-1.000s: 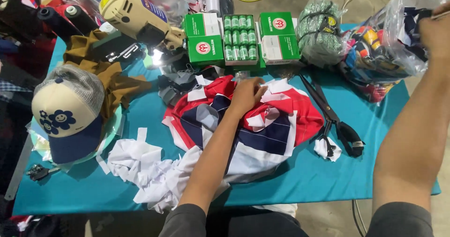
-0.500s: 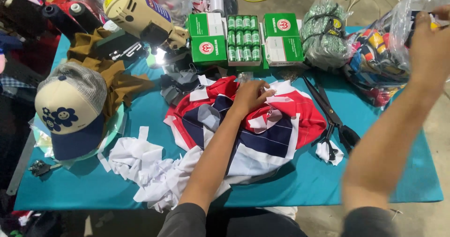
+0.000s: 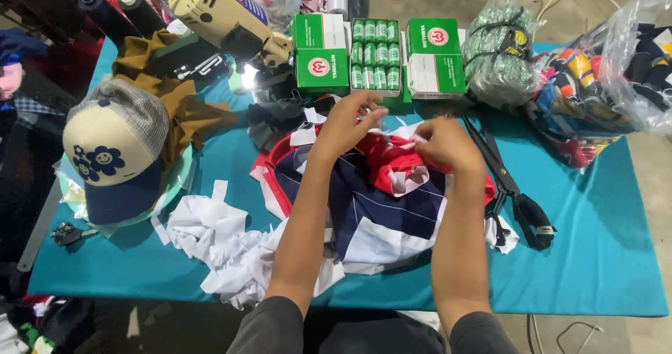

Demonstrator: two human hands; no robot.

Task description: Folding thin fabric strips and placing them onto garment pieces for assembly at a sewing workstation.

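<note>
A pile of red, navy and white fabric pieces point(image 3: 378, 207) lies in the middle of the teal table point(image 3: 595, 256). Both hands are on its far part. My left hand point(image 3: 346, 121) rests with fingers spread over a white and red piece. My right hand point(image 3: 444, 144) is closed, pinching a fold of the red fabric. The hands are close together, a few centimetres apart.
Black scissors point(image 3: 514, 193) lie right of the pile. White scraps point(image 3: 224, 245) sit front left. A cream and navy cap point(image 3: 112, 154) is at the left, brown cloth point(image 3: 175, 95) behind it. Green boxes with thread spools point(image 3: 374, 53), a cream machine point(image 3: 217, 11) and plastic bags point(image 3: 602, 81) line the back.
My right hand came down from the plastic bags at the upper right onto the fabric pile and took hold of the red fabric. My left hand stayed on the pile.
</note>
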